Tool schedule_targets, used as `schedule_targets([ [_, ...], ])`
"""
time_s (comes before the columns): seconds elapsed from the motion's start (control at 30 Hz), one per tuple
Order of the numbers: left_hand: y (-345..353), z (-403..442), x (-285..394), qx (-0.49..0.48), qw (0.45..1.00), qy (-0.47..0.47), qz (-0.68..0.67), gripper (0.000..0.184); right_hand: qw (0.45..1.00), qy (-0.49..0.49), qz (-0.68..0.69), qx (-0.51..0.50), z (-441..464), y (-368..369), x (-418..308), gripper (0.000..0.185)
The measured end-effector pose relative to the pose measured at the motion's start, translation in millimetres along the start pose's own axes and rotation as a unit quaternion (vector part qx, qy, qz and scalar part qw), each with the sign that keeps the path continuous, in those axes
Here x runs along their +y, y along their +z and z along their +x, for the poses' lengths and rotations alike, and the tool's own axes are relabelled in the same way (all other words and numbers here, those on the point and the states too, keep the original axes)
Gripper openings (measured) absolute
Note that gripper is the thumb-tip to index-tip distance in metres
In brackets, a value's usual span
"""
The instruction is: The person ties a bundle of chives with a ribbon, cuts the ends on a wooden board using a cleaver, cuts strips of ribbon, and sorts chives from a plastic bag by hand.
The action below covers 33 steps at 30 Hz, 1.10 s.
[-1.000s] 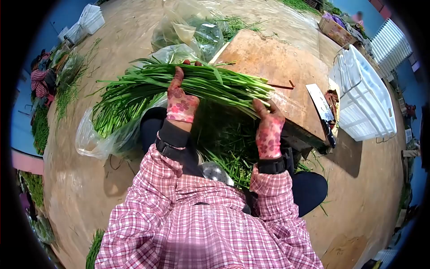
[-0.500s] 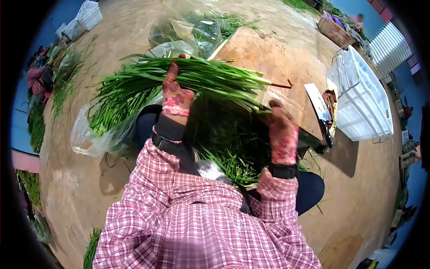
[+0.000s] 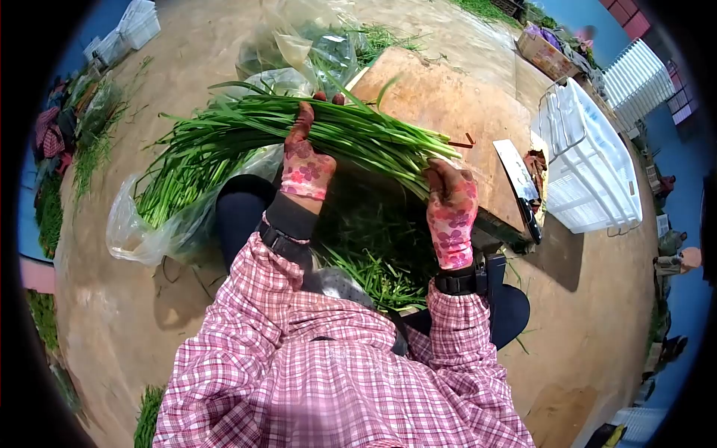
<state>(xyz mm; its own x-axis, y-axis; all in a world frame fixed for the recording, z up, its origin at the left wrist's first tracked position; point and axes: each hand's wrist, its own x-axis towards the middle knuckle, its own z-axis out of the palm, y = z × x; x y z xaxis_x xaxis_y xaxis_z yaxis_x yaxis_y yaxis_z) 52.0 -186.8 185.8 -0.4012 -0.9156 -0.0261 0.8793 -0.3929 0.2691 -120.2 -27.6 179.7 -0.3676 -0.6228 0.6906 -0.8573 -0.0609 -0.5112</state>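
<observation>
A thick bunch of garlic chives lies across in front of me, leaves to the left and pale stem ends to the right. My left hand, in a flowered glove or cuff, is wrapped round its middle with the thumb on top. At the stem ends, the fingers of my right hand are pinched together on the lowest stalks. Just past those ends, a thin reddish strip sticks out over the wooden board. Cut green bits lie below, between my knees.
A broad-bladed knife rests at the board's right edge beside crumpled brown scraps. A white plastic crate stands further right. An open plastic bag of chives sits at the left; another clear bag is behind.
My right hand has moved slightly left and down, its fingers now closed at the stem ends. The left hand keeps its hold, and the view has shifted a little.
</observation>
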Motion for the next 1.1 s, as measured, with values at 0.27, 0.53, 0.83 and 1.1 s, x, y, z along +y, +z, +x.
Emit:
schedule_targets([
  [0.27, -9, -2, -12, -0.024, 0.999, -0.028, 0.006, 0.035, 0.991, 0.074, -0.101, -0.056, 15, -6, -10, 0.012],
  [0.53, 0, 20, 37, 0.003, 0.999, 0.052, -0.017, 0.035, 0.888, 0.236, -0.196, -0.343, -37, -51, 53, 0.017],
  [0.83, -1, 9, 16, -0.065, 0.996, -0.044, -0.051, 0.034, 0.731, 0.383, 0.551, -0.120, 15, -20, 35, 0.047],
  [1.1, -7, 8, 17, -0.164, 0.973, -0.138, -0.089, 0.035, 0.846, 0.306, 0.403, -0.167, 14, -25, 26, 0.040],
])
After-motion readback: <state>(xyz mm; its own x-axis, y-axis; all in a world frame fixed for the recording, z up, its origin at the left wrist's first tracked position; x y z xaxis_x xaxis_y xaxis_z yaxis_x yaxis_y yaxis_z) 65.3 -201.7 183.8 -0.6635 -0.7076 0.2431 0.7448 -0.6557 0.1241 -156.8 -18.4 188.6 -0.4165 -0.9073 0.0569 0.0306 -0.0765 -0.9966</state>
